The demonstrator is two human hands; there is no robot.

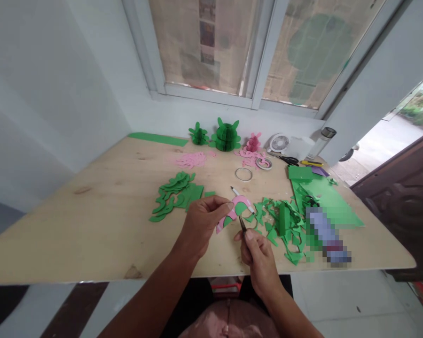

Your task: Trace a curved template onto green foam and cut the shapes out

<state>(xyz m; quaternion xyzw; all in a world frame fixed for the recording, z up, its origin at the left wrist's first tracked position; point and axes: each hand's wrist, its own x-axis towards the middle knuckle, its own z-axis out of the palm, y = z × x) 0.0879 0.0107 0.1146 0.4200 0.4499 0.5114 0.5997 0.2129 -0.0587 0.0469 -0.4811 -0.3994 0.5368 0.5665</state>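
My left hand (206, 220) pinches a curved pink paper piece (242, 200) that lies against green paper (239, 208), above the table's front part. In my right hand (259, 256) is a slim dark tool (242, 224), its tip touching or very near the lower edge of the papers; whether it is a pen or small scissors I cannot tell. Just behind the papers lies a white pen (234, 190) with a dark tip. Left of my hands is a pile of green cut shapes (167, 199). Green scraps (285, 220) are heaped to the right.
Green paper figures (226, 136) and a pink one (254, 142) stand by the wall, near a white fan (279, 142) and a bottle (321, 143). Pink scraps (191, 160), tape rolls (264, 163), black-handled scissors (289, 160), a yellow cutter (312, 163) and a blurred object (326, 234) lie on the table (102, 211).
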